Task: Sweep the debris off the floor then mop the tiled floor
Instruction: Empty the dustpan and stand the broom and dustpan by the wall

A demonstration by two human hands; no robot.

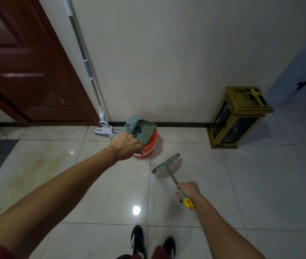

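I judge sweeping nearly done: my left hand [127, 145] grips the dustpan [141, 130], tipped over the orange bucket [147, 146]; my right hand [187, 190] grasps the broom [167, 164]; the mop [92, 85] leans unused against the wall.

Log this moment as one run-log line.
left hand: holds dustpan tipped over orange bucket | right hand: grips broom | mop: against wall

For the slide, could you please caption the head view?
Left hand tips dustpan over orange bucket; right hand holds broom.
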